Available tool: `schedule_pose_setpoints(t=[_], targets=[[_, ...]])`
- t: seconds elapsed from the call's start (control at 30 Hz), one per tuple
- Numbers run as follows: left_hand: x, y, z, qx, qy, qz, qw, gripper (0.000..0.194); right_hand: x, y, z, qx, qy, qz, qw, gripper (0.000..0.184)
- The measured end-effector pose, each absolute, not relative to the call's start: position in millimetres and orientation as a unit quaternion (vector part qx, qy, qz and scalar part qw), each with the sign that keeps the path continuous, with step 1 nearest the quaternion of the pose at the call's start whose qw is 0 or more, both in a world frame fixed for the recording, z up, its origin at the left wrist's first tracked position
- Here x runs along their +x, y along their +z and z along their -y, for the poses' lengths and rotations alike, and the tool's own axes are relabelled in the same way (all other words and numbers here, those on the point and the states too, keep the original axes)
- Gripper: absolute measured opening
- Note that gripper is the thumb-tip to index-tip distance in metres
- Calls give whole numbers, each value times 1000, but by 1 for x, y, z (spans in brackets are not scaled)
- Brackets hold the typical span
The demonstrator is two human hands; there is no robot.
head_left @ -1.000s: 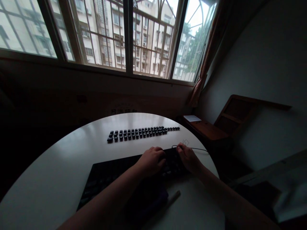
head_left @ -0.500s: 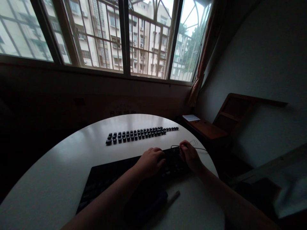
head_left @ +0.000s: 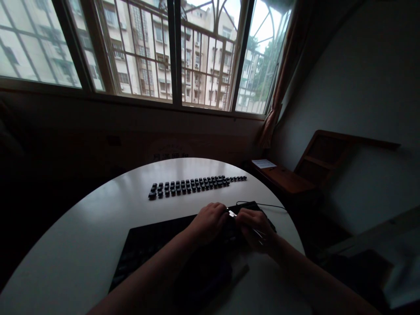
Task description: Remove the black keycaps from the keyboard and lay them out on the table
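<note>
Holding slim metal tool (head_left: 232,214) in closed right hand (head_left: 254,221), with bright end directed leftward to just beside left hand (head_left: 210,219), over right part of dark keyboard (head_left: 154,234), set with long axis left to right on white table (head_left: 82,236); cannot tell left hand's grip.

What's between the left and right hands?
Head view: the bright metal end of a thin tool, held in the right hand, spans the gap toward the left hand, over the keyboard. Can't tell whether it touches the left fingers.
</note>
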State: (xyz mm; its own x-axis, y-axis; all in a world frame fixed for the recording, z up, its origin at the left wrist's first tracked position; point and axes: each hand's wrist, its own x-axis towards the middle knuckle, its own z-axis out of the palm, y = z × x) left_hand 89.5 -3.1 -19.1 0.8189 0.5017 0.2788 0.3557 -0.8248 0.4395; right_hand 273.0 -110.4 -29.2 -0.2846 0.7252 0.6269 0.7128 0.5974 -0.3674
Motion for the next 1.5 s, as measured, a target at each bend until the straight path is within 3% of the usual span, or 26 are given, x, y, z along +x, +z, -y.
schedule_pose_setpoints(t=[0.17,0.3,0.47,0.77,1.13,1.27,1.5], targets=[[88,-18,3,924,211,-252,196,22,278,-21,113,-519,-133,725,433,18],[88,-19,4,940,203,-215,169,24,281,-24,110,-508,-171,734,417,28],[88,-19,4,944,202,-189,179,24,282,-36,104,-508,-118,759,390,35],[87,-20,2,947,203,-151,199,27,270,-36,100,-537,-69,743,394,21],[86,-19,2,936,207,-181,221,33,279,-26,96,-565,-67,729,381,18],[88,-22,-3,919,216,-236,229,37,317,-2,64,-629,-42,659,410,18],[88,-22,-2,926,192,-239,219,35,382,5,-37,-672,71,653,342,13]])
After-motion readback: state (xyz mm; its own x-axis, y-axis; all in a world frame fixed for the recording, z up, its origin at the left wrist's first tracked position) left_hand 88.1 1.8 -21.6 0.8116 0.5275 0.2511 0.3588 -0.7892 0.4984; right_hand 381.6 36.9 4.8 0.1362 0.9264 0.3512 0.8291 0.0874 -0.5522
